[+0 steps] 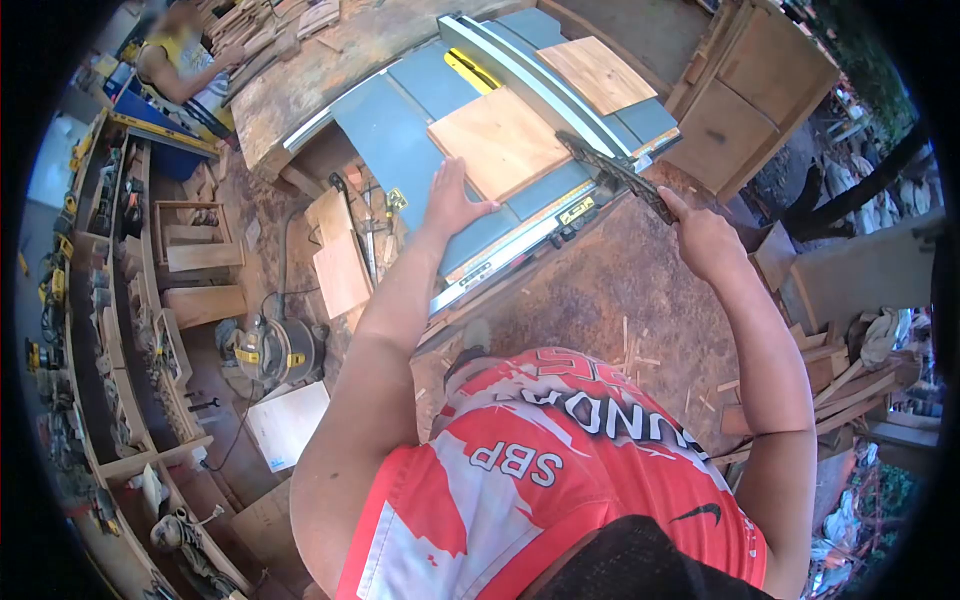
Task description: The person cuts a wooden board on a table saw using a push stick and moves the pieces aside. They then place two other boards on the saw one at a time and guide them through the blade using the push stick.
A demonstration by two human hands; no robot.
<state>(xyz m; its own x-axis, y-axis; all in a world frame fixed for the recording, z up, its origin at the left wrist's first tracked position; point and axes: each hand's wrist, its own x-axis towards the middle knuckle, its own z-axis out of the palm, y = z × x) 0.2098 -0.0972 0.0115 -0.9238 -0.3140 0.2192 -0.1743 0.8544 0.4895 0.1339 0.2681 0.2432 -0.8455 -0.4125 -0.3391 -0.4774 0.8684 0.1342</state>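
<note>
A square wooden board (500,145) lies flat on the grey-blue table saw (385,120), with one edge along the metal fence (560,90). My left hand (455,205) rests at the board's near left edge, fingers stretched and thumb apart. In my right hand (705,240) is a dark, notched push stick (620,175), its far end reaching the board's right corner beside the fence. Beyond the board shows the saw's yellow insert (470,72); I cannot make out the blade. Another wooden board (597,75) lies on the far side of the fence.
A person (180,75) sits at the upper left near stacked wood strips. Tool shelves (110,300) line the left side. A shop vacuum (280,345) stands on the floor near a white panel (288,425). To the right are a wooden cabinet (745,100) and scrap wood (840,385).
</note>
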